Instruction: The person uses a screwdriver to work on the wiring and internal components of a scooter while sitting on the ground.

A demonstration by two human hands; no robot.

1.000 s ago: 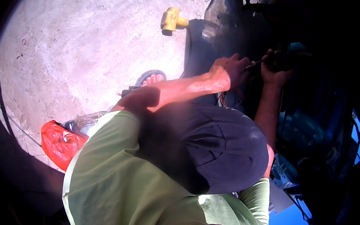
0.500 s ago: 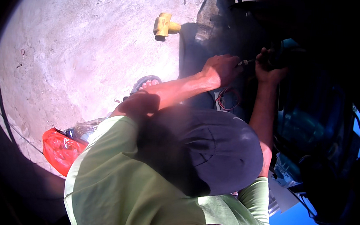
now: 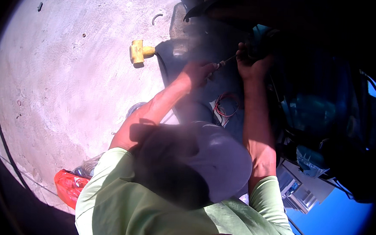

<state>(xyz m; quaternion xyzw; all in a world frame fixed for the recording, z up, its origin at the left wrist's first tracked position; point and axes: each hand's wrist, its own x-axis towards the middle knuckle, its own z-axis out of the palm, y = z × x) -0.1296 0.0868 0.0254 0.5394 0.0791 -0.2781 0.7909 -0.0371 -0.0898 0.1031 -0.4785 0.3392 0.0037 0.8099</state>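
Note:
My left hand (image 3: 199, 74) is closed round the pale handle of a screwdriver-like tool (image 3: 219, 64), whose thin shaft points up and right toward my right hand. My right hand (image 3: 252, 65), palm partly showing, has its fingers bent up against a dark part (image 3: 265, 42) with a teal patch; what exactly they grip is lost in shadow. A loop of red wires (image 3: 225, 107) lies below and between my hands. Dark grey cloth (image 3: 219, 167) bulges between my forearms, partly in shade.
Pale concrete ground (image 3: 56, 92) on the left holds a yellow T-shaped object (image 3: 138, 52), a curved dark piece (image 3: 157, 16), small bits and a red plastic bag (image 3: 69, 185). Dark teal machinery (image 3: 313, 112) fills the right, mostly in shadow, with cables around it.
The view has shifted, so the ground objects appear lower and further left. Both hands remain at the tool and dark part, my left hand now turned slightly with more of the handle showing.

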